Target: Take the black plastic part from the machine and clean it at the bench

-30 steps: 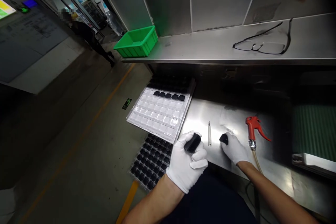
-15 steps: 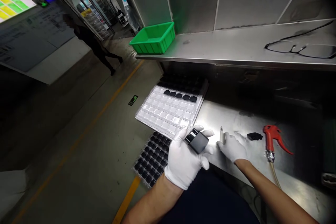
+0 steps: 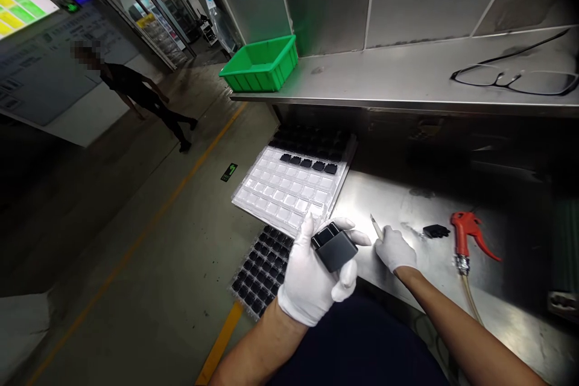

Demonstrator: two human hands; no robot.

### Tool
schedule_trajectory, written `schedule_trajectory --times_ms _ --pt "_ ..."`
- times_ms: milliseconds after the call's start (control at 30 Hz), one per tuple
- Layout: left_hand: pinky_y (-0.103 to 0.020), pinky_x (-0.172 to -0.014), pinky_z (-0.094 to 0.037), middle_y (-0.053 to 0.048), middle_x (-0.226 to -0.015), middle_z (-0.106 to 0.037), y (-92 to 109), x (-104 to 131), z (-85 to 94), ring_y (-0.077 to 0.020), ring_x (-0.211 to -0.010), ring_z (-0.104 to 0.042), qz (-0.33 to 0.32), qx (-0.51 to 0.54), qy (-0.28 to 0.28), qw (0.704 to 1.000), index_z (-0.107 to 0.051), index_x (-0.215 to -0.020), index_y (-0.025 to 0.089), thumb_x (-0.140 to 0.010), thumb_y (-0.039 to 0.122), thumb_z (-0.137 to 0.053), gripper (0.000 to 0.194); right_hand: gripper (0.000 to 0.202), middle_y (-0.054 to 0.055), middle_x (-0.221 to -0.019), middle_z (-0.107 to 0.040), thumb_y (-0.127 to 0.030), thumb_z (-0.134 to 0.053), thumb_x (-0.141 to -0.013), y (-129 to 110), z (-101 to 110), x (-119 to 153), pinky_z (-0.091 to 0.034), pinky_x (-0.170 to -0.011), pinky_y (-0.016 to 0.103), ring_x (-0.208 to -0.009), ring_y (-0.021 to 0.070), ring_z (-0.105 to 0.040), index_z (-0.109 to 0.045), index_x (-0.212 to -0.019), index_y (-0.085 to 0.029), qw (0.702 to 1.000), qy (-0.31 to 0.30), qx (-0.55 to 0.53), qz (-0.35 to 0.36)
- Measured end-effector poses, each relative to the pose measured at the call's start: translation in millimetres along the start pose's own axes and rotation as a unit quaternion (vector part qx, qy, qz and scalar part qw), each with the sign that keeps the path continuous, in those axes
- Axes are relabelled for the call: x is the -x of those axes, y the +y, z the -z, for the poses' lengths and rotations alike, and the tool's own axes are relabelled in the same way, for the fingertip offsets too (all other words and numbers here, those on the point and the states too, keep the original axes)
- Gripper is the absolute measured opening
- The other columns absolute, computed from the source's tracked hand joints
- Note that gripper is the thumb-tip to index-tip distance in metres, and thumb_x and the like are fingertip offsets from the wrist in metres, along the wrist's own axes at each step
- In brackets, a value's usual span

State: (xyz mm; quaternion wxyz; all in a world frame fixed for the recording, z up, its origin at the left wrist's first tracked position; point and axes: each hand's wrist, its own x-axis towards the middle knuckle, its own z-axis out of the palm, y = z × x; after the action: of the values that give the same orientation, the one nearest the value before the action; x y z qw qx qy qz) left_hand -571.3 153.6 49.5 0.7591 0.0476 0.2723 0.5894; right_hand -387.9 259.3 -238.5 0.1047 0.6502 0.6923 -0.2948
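two gloved hands at a steel bench (image 3: 452,193): left hand (image 3: 316,277) closed around a small dark block (image 3: 335,247), raised just off the bench's near edge; right hand (image 3: 394,248) pinching a thin white tool (image 3: 375,227). nearby: clear tray (image 3: 284,193), small black part (image 3: 435,231), red air gun (image 3: 468,232).

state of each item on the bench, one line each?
Left hand: gloved, gripping black block.
Right hand: gloved, holding thin tool, tip up.
Clear tray: one row of black parts, other pockets unfilled.
Black tray: full.
Air gun: lying on bench, hose attached.
Glasses: unfolded, on shelf.
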Motion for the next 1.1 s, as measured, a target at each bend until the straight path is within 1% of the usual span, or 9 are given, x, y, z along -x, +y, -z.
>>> schedule_trajectory --times_ms 67,167,300,400,533,700,800,967,1100 --pt "-0.018 -0.023 -0.030 -0.009 -0.082 -0.069 -3 -2 -3.0 -0.0073 -0.029 -0.048 -0.005 -0.016 0.016 1.000 -0.063 -0.100 0.014 -0.089 0.076 -0.041 0.066 0.027 0.009 -0.111 -0.057 -0.032 -0.049 -0.104 2 0 0 -0.054 -0.081 0.038 -0.089 0.0200 -0.059 -0.054 -0.124 -0.014 1.000 -0.002 -0.006 0.000" --pt "-0.017 -0.023 -0.029 -0.007 -0.080 -0.067 -9 -5 -8.9 -0.0058 -0.029 -0.046 0.000 -0.022 0.016 1.000 -0.064 -0.099 0.015 -0.085 0.081 -0.041 0.071 0.028 0.008 -0.112 -0.057 -0.034 -0.049 -0.105 3 3 0 -0.054 -0.083 0.038 -0.090 0.0199 -0.060 -0.054 -0.125 -0.015 1.000 -0.005 -0.015 0.002" --pt "-0.016 -0.027 -0.035 -0.005 -0.085 -0.064 -14 -8 -18.7 -0.0061 -0.041 -0.052 -0.001 -0.006 0.019 1.000 -0.065 -0.101 0.016 -0.079 0.082 -0.050 0.071 0.027 0.008 -0.110 -0.058 -0.033 -0.049 -0.105 2 10 5 -0.055 -0.082 0.038 -0.088 0.0186 -0.060 -0.054 -0.124 -0.015 1.000 -0.012 -0.019 0.002" --pt "-0.017 -0.031 -0.039 -0.004 -0.086 -0.063 -17 -9 -25.7 -0.0081 -0.048 -0.057 0.002 0.003 0.012 1.000 -0.064 -0.104 0.015 -0.078 0.083 -0.051 0.073 0.027 0.008 -0.109 -0.059 -0.034 -0.049 -0.105 2 15 9 -0.055 -0.082 0.038 -0.086 0.0184 -0.060 -0.055 -0.124 -0.015 1.000 -0.019 -0.022 0.005" --pt "-0.018 -0.032 -0.042 -0.005 -0.086 -0.065 -24 -11 -31.7 -0.0094 -0.048 -0.058 0.004 0.011 -0.008 1.000 -0.065 -0.107 0.014 -0.076 0.084 -0.051 0.078 0.028 0.008 -0.108 -0.059 -0.035 -0.048 -0.106 4 17 9 -0.055 -0.082 0.038 -0.085 0.0181 -0.060 -0.054 -0.125 -0.016 0.999 -0.025 -0.028 0.010" --pt "-0.018 -0.028 -0.037 -0.005 -0.082 -0.067 -33 -12 -33.6 -0.0090 -0.041 -0.054 0.003 0.002 -0.043 0.999 -0.065 -0.107 0.016 -0.071 0.089 -0.049 0.084 0.031 0.009 -0.112 -0.058 -0.037 -0.047 -0.106 9 13 6 -0.054 -0.085 0.039 -0.090 0.0194 -0.060 -0.053 -0.129 -0.016 0.999 -0.035 -0.034 0.017" --pt "-0.019 -0.026 -0.036 -0.006 -0.081 -0.068 -38 -13 -31.5 -0.0093 -0.037 -0.053 0.013 0.007 -0.079 0.997 -0.065 -0.109 0.016 -0.073 0.091 -0.044 0.086 0.034 0.010 -0.118 -0.057 -0.038 -0.047 -0.106 11 12 5 -0.053 -0.089 0.042 -0.097 0.0218 -0.060 -0.052 -0.130 -0.016 0.998 -0.042 -0.034 0.018" --pt "-0.020 -0.027 -0.042 -0.010 -0.080 -0.071 -44 -13 -27.1 -0.0117 -0.037 -0.058 0.011 0.031 -0.140 0.990 -0.066 -0.112 0.011 -0.079 0.089 -0.033 0.091 0.033 0.010 -0.115 -0.058 -0.037 -0.046 -0.106 13 13 6 -0.053 -0.088 0.042 -0.096 0.0221 -0.060 -0.052 -0.130 -0.016 0.998 -0.055 -0.032 0.017" --pt "-0.021 -0.030 -0.045 -0.013 -0.080 -0.073 -44 -11 -26.2 -0.0135 -0.038 -0.059 0.016 0.020 -0.151 0.988 -0.067 -0.110 0.009 -0.076 0.091 -0.033 0.094 0.029 0.009 -0.115 -0.057 -0.033 -0.046 -0.106 12 17 12 -0.053 -0.090 0.043 -0.097 0.0219 -0.060 -0.052 -0.128 -0.015 0.998 -0.054 -0.037 0.011"
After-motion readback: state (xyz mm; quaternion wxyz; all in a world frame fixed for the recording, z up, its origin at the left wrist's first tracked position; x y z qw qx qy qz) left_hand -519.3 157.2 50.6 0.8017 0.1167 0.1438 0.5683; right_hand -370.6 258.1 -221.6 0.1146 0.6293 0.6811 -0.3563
